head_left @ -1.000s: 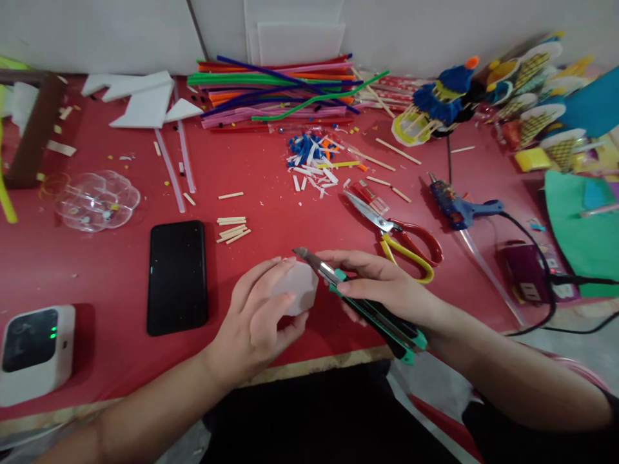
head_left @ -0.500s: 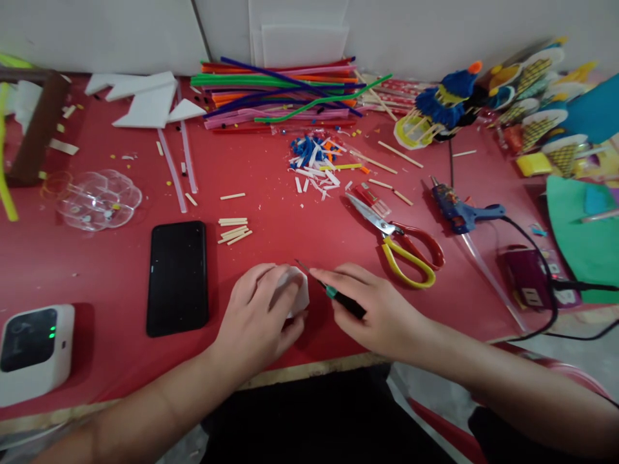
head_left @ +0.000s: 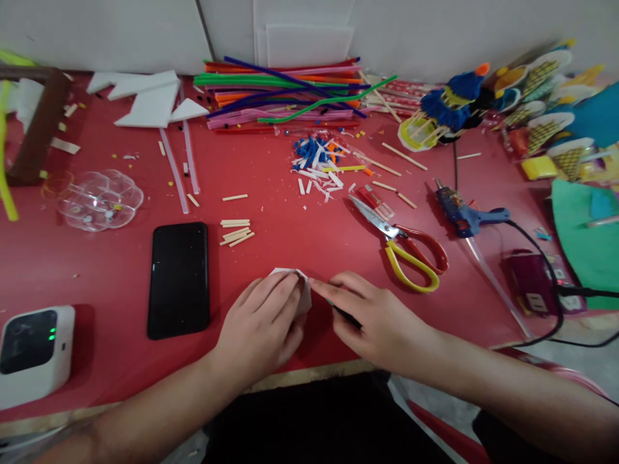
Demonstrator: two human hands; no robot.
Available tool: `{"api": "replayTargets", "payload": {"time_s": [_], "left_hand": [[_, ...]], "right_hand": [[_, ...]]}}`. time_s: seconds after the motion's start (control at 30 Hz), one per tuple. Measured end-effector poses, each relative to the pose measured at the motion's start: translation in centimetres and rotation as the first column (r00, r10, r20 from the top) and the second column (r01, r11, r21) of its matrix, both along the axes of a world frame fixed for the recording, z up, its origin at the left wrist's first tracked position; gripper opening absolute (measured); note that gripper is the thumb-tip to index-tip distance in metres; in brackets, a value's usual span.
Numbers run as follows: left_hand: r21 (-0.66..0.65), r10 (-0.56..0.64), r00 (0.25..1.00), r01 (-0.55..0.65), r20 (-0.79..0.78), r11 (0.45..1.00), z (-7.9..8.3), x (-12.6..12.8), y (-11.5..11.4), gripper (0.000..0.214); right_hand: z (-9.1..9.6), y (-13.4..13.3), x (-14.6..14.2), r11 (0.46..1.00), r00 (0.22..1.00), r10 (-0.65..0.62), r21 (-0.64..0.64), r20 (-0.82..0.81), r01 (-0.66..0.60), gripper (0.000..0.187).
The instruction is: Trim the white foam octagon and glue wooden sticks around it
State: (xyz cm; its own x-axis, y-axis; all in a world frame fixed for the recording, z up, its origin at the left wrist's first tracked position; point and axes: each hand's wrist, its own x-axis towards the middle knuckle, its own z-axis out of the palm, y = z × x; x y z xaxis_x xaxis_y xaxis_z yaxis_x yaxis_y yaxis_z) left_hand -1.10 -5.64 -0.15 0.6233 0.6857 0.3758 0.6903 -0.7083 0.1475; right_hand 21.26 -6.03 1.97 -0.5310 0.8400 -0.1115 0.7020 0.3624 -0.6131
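1. One white block (head_left: 305, 299) is gripped in our left hand (head_left: 261, 319), near the edge of the red table (head_left: 116, 283).
2. Our right hand (head_left: 382, 319) grips a dark-handled cutter (head_left: 347, 316) beside it.
3. We see marks on the purple box (head_left: 527, 277), too blurred to read.

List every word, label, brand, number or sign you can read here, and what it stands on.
No text can be read for certain.
White device: faint marks on its dark screen, too blurred to read.
Purple item: pale marks, too small to read.
Black phone: no legible text on its dark face.
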Motion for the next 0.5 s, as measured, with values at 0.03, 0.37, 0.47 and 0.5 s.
{"api": "replayTargets", "payload": {"time_s": [0.03,0.37,0.47,0.5], "left_hand": [[-0.001,0.003,1.0,-0.003,-0.001,1.0,0.0,0.04,0.01,0.034],[0.0,-0.007,1.0,0.007,-0.014,1.0,-0.22,-0.12,-0.12,0.036],[0.004,0.0,1.0,0.0,-0.021,1.0,-0.18,-0.09,-0.2,0.035],[0.006,0.0,1.0,0.0,-0.021,1.0,-0.17,-0.07,-0.21,0.035]], "right_hand": [[0.07,-0.01,-0.05,1.0,1.0,0.013,0.025,0.018,-0.013,0.06],[0.31,-0.57,-0.78,0.952,0.963,0.105,0.254,0.249,-0.17,0.054],[0.33,-0.66,-0.83,0.958,0.962,0.103,0.233,0.254,-0.164,0.055],[0.39,-0.61,-0.79,0.968,0.967,0.096,0.205,0.234,-0.146,0.055]]}}
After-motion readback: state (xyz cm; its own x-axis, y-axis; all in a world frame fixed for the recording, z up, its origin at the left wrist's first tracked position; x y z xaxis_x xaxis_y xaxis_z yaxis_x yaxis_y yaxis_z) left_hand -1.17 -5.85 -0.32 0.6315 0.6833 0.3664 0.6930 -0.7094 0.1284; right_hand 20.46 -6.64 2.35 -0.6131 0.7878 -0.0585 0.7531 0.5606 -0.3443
